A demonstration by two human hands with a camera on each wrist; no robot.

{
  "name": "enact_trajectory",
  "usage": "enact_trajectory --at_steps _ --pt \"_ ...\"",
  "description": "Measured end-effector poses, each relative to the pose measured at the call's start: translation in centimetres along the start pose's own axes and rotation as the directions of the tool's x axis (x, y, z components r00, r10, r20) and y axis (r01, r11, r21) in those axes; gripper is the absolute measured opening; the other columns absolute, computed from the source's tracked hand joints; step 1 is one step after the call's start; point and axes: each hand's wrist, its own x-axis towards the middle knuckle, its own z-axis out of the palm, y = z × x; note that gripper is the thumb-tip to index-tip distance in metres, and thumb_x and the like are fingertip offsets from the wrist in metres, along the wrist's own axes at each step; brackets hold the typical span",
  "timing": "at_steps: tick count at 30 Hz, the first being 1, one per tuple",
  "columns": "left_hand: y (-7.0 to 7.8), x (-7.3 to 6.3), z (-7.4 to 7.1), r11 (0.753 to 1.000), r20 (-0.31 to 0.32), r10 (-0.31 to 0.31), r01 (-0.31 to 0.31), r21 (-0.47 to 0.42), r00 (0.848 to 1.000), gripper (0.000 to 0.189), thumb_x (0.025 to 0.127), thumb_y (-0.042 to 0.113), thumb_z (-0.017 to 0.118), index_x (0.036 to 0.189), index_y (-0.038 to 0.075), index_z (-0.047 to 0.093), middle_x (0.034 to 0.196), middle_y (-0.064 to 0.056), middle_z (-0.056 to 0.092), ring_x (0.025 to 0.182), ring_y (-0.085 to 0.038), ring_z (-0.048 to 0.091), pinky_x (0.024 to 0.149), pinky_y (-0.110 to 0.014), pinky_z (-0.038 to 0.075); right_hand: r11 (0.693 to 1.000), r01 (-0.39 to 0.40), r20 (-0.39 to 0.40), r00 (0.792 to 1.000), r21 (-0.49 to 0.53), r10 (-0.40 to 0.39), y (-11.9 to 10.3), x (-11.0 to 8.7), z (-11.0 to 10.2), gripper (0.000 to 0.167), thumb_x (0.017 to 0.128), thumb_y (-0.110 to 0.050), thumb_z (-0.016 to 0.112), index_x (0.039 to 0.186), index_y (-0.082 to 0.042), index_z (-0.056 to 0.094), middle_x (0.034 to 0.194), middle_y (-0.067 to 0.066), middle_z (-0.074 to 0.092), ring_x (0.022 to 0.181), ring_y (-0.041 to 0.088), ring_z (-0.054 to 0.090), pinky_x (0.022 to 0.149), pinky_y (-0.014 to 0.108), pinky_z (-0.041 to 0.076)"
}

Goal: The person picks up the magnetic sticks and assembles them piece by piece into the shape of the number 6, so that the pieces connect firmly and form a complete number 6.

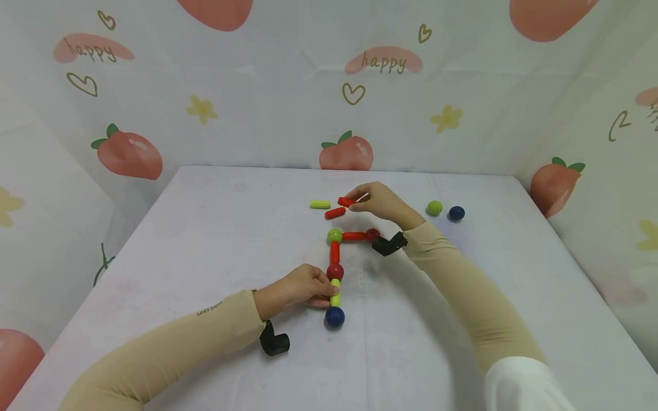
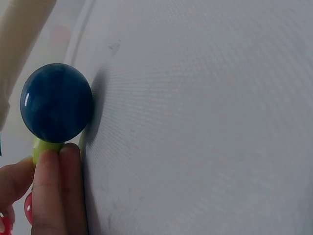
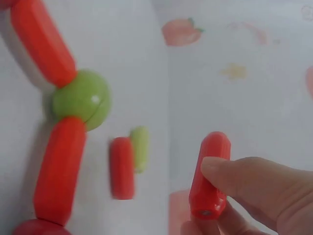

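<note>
White cloth, faintly smudged, covers the desk (image 1: 421, 354), and a pale backdrop (image 1: 288, 114) rises behind it and at both sides, printed with peaches (image 1: 130, 155), yellow flowers (image 1: 201, 109) and the word "happy" (image 1: 384, 61). Near the middle of the desk lies a right-angled chain (image 1: 335, 249) of rods and balls: blue ball (image 1: 334, 317) nearest, then lime rod (image 1: 335, 300), red ball (image 1: 335, 272), upright red rod (image 1: 335, 256), green ball (image 1: 334, 236) at the corner, and a crosswise red rod (image 1: 353, 236) running right to a dark red ball (image 1: 372, 234). The left hand (image 1: 305, 285) has its grip clamped on the lime rod. The right hand (image 1: 382, 202), beyond the corner, has its grip pinched on a loose red rod (image 1: 344, 201). Another red rod (image 1: 335, 213) and a yellow-green rod (image 1: 320, 204) lie near it; well to the right sit a light green ball (image 1: 434, 208) and a navy ball (image 1: 456, 213).
</note>
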Motion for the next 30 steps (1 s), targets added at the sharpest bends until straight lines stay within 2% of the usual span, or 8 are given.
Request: enact_trajectory --at_steps 9,16,23,30 --pt "-0.2 0.1 0.0 1.000 -0.001 -0.001 0.001 -0.010 1.000 0.015 0.088 0.010 0.071 0.091 -0.001 0.061 0.084 -0.009 0.067 0.061 -0.008 0.064 0.060 -0.018 0.054 0.999 0.039 -0.072 0.997 -0.022 -0.040 -1.8 -2.8 -1.2 0.033 0.092 -0.018 0.067 0.123 -0.010 0.065 0.119 0.010 0.065 0.107 0.026 0.063 0.090 0.039 0.051" --pt "-0.1 0.1 0.0 1.000 -0.012 -0.009 0.009 -0.006 1.000 0.015 0.088 0.012 0.071 0.091 0.000 0.062 0.083 -0.009 0.068 0.061 -0.008 0.064 0.060 -0.018 0.053 0.995 0.089 -0.087 0.992 -0.035 -0.092 -2.3 -4.9 -0.8 0.036 0.090 -0.017 0.069 0.126 -0.013 0.063 0.117 0.009 0.064 0.106 0.026 0.062 0.090 0.040 0.053" --pt "-0.1 0.2 -0.1 1.000 -0.013 -0.019 0.019 0.003 1.000 0.017 0.087 0.013 0.072 0.092 0.000 0.063 0.084 -0.009 0.068 0.062 -0.009 0.065 0.061 -0.018 0.053 0.993 0.115 -0.025 0.993 -0.030 -0.116 -1.6 -6.6 1.3 0.032 0.089 -0.012 0.070 0.121 -0.012 0.065 0.115 0.008 0.066 0.103 0.025 0.063 0.083 0.035 0.056" --pt "-0.1 0.2 -0.1 1.000 -0.010 -0.023 0.023 0.001 1.000 0.016 0.087 0.013 0.072 0.092 0.000 0.063 0.084 -0.008 0.068 0.062 -0.009 0.065 0.061 -0.018 0.054 0.987 0.154 0.050 0.987 -0.036 -0.152 0.0 -8.0 3.4 0.029 0.088 -0.007 0.070 0.117 -0.009 0.068 0.112 0.008 0.068 0.096 0.021 0.062 0.086 0.035 0.054"
